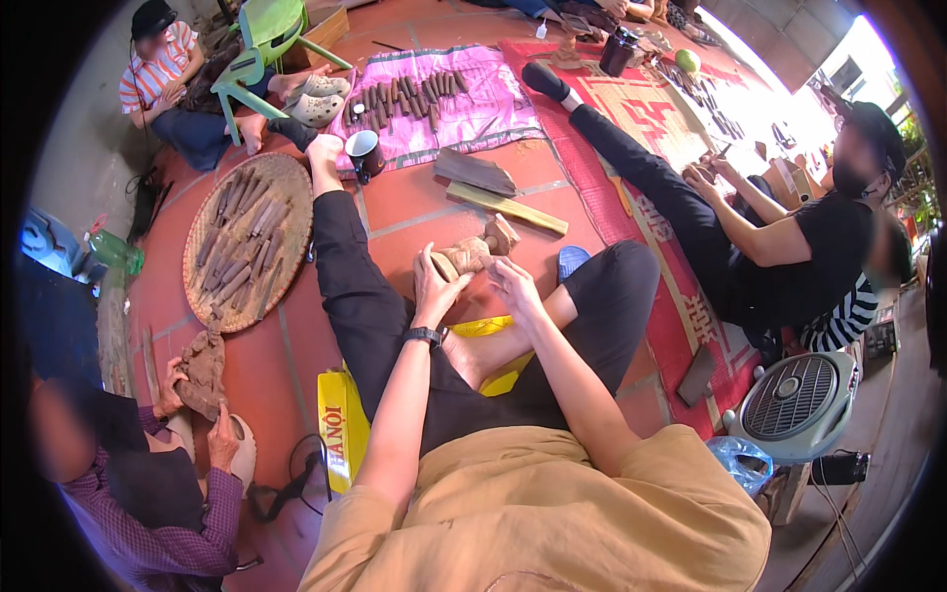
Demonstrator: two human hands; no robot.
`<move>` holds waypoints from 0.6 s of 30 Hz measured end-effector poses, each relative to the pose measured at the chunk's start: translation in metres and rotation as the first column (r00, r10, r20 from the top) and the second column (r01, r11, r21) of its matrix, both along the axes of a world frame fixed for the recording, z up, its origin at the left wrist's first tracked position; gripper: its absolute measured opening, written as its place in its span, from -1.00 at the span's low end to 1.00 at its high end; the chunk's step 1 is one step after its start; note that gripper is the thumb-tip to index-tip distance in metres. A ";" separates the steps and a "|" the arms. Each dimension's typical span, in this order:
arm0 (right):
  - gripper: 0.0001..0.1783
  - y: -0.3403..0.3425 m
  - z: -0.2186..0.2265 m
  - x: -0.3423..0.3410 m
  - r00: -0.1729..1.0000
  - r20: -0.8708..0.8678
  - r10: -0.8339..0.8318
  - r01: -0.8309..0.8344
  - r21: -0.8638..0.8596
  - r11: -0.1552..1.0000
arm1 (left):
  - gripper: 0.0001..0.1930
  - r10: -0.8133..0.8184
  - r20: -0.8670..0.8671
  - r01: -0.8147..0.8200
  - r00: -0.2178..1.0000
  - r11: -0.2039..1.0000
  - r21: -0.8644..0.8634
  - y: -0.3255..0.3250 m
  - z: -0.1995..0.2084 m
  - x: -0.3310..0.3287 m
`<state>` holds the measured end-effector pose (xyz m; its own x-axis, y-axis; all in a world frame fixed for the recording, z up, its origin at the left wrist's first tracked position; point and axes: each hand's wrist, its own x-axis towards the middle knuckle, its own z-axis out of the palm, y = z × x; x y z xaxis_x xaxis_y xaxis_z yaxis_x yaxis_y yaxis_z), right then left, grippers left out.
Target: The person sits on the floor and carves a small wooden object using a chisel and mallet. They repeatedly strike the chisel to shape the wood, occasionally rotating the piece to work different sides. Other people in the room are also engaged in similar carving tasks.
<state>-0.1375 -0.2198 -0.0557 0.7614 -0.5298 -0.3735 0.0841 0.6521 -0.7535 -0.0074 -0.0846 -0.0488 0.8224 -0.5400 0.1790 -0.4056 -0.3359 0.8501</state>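
Observation:
My left hand (pixel 437 292) is closed around the left side of a light-brown carved piece (pixel 466 257), a rounded lump that looks like wood or clay. Close against its right side is my right hand (pixel 513 288), fingers curled together; whatever they may hold is too small to make out. A brown block (pixel 501 235) touches or lies just beyond the carved piece. Past my hands, a dark flat board (pixel 475 172) and a yellowish-green strip (pixel 508 207) lie on the red tiles.
A round woven tray (pixel 193 259) with several brown sticks lies left; a pink cloth (pixel 503 116) bears more. A white-and-dark mug (pixel 364 154) stands by my left foot. Co-workers sit left and right, one holding a brown carved piece (pixel 204 375). A fan (pixel 794 405) stands right.

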 end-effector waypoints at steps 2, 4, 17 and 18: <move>-0.66 -0.003 0.000 -0.006 0.999 0.039 0.033 -0.035 0.047 0.998 | -0.10 0.038 0.010 -0.039 0.999 0.999 0.024 0.000 0.004 -0.004; -0.64 -0.002 0.010 0.001 0.996 0.082 0.042 -0.045 0.043 0.998 | -0.13 0.115 0.086 -0.120 0.990 0.991 0.056 -0.001 0.000 -0.005; -0.70 -0.196 0.039 -0.011 0.822 -0.422 -0.381 -0.218 -0.854 0.473 | -0.70 0.306 0.110 -0.285 0.946 0.943 -0.173 -0.001 0.012 0.010; -0.68 -0.212 0.043 -0.005 0.786 -0.519 -0.337 -0.362 -0.827 0.429 | -0.77 0.289 0.018 -0.278 0.957 0.933 -0.229 0.006 0.006 0.018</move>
<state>-0.1427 -0.4320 -0.0128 0.6030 -0.7969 -0.0369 -0.5478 -0.3800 -0.7453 0.0109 -0.0790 -0.0424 0.9221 -0.2275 0.3131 -0.3659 -0.2485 0.8969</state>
